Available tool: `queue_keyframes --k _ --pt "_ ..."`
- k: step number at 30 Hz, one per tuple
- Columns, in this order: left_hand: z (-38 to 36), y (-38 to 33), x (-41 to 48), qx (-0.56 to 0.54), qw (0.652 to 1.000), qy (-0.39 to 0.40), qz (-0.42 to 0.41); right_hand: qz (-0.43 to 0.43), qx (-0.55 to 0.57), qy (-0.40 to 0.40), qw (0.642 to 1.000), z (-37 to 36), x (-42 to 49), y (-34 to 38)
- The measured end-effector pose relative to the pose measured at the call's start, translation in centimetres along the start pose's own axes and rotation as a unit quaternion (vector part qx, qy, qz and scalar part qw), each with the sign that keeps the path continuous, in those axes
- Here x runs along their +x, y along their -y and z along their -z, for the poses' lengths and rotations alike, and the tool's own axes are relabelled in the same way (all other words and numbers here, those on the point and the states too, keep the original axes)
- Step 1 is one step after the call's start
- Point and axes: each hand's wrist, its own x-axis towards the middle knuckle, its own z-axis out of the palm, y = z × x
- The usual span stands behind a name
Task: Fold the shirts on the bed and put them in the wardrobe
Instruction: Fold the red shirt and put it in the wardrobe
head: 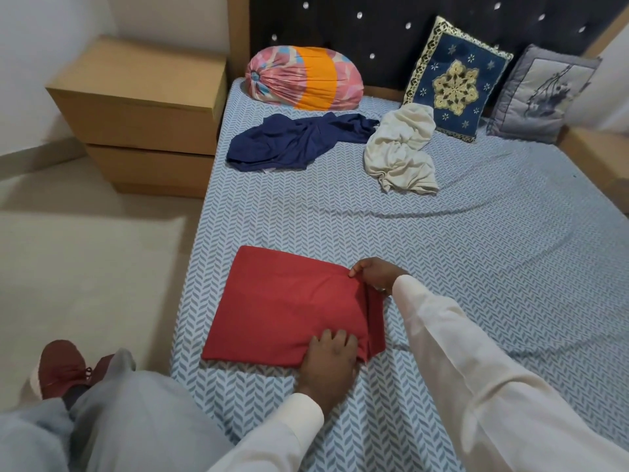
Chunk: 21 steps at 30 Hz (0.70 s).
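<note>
1. Three shirts are counted on the bed [476,267]; no wardrobe is in view.
2. Far left, a nightstand [143,107] is stood against the bed's side.
3. The red shirt [279,308] is laid by the bed's near left edge. It is folded to a rectangle, with a loose flap showing along its right side.
4. The left grip [328,357] is pressed flat on the red shirt's near right corner, fingers released, nothing clutched.
5. The right grip [374,275] is pinched on the red shirt's far right edge.
6. Step judged: final fold of the red shirt. The next move likely calls for the flap to be turned over or tucked, edges kept aligned, then smoothed.
7. Further back, the navy shirt [296,141] and, to its right, the cream shirt [401,151] are lying crumpled and not yet folded.
</note>
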Motion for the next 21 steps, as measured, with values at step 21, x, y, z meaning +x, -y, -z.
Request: queue_keyframes --k 21 --pt "19.9 5.8 -7.6 -0.287 0.925 -0.247 0.031 0.341 0.133 -0.190 0.911 3.4 -15.1 0.5"
